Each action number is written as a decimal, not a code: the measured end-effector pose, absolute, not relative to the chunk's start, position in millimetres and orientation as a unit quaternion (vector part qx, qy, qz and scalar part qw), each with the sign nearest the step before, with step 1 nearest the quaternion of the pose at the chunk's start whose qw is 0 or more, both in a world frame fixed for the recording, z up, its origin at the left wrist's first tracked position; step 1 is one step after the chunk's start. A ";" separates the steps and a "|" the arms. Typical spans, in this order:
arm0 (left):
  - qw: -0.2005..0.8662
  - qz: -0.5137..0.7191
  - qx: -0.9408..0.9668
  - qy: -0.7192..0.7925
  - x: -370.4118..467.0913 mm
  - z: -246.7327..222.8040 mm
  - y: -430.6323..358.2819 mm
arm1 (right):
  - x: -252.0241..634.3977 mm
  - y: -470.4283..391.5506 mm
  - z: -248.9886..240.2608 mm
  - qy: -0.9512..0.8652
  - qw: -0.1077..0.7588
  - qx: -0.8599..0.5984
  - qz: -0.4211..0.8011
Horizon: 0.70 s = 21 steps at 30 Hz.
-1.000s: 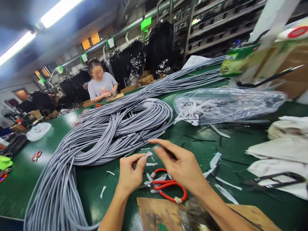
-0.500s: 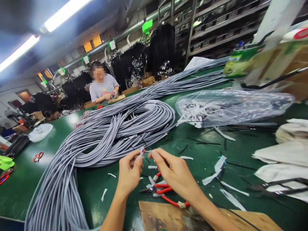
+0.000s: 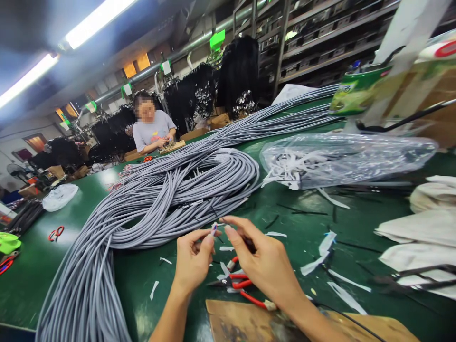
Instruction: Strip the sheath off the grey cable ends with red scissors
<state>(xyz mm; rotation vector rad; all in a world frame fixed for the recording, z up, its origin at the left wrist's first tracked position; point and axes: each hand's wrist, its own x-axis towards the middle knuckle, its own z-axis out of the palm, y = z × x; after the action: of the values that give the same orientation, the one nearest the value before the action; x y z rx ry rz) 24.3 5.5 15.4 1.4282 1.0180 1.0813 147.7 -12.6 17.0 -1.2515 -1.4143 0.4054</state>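
Basically my left hand (image 3: pixel 192 259) and right hand (image 3: pixel 261 261) both pinch one small cable end (image 3: pixel 213 229) just above the red scissors (image 3: pixel 237 281). Loose grip risks dropping it among the paper scraps (image 3: pixel 322 251) nearby.

Both hands are raised close together — the left hand (image 3: pixel 192 261) pinched shut, the right hand (image 3: pixel 265 263) with fingers (image 3: pixel 231 225) pinched toward it.
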 end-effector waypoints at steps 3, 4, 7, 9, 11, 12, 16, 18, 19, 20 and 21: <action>0.454 0.430 0.642 0.444 23.7 14.3 5.0 | 152.8 -11.0 16.3 -0.609 0.564 -0.544 0.124; 0.420 0.418 0.667 0.451 23.5 14.4 4.8 | 155.4 -9.9 16.0 -0.612 0.557 -0.548 0.123; 0.318 0.369 0.747 0.453 21.5 16.5 4.4 | 164.7 -4.9 15.3 -0.600 0.537 -0.562 0.191; 0.296 0.350 0.783 0.422 18.8 19.0 4.6 | 169.6 -1.0 15.9 -0.586 0.517 -0.546 0.302; 0.326 0.354 0.794 0.372 16.1 21.1 5.5 | 171.0 1.6 17.7 -0.561 0.479 -0.509 0.443; 0.353 0.363 0.786 0.355 15.1 21.5 6.1 | 170.2 1.9 19.0 -0.546 0.458 -0.489 0.503; 0.428 0.424 0.692 0.398 17.0 17.6 9.5 | 160.8 -4.0 23.8 -0.544 0.474 -0.455 0.522; 0.391 0.443 0.674 0.443 19.9 14.4 10.3 | 157.4 -8.2 23.8 -0.593 0.516 -0.458 0.416; 0.353 0.439 0.691 0.452 21.0 13.3 10.2 | 157.1 -9.3 22.9 -0.619 0.525 -0.459 0.362; 0.313 0.427 0.720 0.449 21.8 12.7 9.8 | 157.9 -9.4 21.5 -0.639 0.528 -0.461 0.318; 0.279 0.409 0.753 0.434 22.0 12.6 9.2 | 159.6 -8.3 19.8 -0.650 0.526 -0.465 0.289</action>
<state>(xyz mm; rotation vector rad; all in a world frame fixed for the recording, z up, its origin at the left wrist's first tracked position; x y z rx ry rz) 22.0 9.2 12.6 2.0191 1.1647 1.0961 159.6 -8.3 19.8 -1.1114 -1.5551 0.6916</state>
